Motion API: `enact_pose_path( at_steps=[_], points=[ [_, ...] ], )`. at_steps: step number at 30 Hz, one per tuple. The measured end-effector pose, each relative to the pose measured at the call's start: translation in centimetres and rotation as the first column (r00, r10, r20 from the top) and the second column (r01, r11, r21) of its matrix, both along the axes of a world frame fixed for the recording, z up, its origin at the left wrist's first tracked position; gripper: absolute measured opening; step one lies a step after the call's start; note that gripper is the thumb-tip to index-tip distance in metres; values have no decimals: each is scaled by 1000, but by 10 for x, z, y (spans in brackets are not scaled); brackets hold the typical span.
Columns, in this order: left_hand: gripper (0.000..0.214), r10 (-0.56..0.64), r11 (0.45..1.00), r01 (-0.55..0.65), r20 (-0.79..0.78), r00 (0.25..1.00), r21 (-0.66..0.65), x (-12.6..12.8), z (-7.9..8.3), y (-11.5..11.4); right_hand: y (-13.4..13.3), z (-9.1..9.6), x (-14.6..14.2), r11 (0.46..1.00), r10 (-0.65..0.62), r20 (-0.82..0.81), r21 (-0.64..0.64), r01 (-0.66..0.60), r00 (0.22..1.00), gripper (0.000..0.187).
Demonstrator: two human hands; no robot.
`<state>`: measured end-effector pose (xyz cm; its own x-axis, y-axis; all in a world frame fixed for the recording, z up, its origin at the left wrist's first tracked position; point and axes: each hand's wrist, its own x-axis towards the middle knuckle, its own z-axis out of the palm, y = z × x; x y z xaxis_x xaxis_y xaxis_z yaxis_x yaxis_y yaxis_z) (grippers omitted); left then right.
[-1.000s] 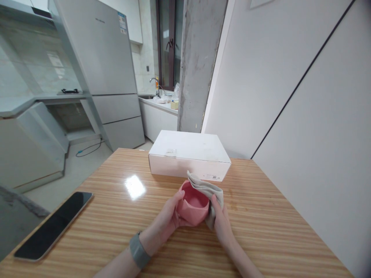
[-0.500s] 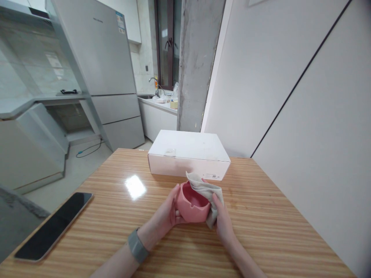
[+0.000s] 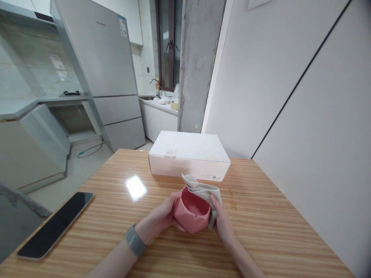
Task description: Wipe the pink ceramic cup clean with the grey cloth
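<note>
A pink faceted ashtray, with notches in its rim, is tilted so its hollow inside shows. My left hand grips it by its left side, the thumb near the rim and the fingers curled beneath. My right hand is closed on a light grey cloth, pressed against the ashtray's right side. The cloth drapes over the far right rim and hangs down between my right hand and the ashtray. Some right-hand fingers are hidden behind the cloth.
Just beyond my hands, a white cardboard box stands on the wood-grain table. A dark phone lies at the table's left edge. Behind are a fridge, a concrete pillar and a white wall at the right.
The ashtray has turned in my left hand and come slightly lower and left, its rim notch now further right. The cloth has shifted slightly left with it. The view has moved a little.
</note>
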<state>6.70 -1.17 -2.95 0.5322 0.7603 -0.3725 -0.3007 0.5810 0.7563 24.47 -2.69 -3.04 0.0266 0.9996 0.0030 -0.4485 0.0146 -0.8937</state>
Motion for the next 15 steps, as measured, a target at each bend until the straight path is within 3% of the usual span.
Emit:
enact_pose_path(
  at_steps=[4,10,15],
  points=[
    [52,69,997,-69,20,997,21,5,-5,-3,3,-4,0,997,-64,81,36,61,995,41],
    [47,228,971,-236,144,963,40,16,-3,-13,-3,-11,-4,978,-199,151,-36,206,968,42],
    [42,193,975,-211,198,961,72,19,2,-18,-6,-8,-6,977,-207,126,-18,211,970,41]
  ],
)
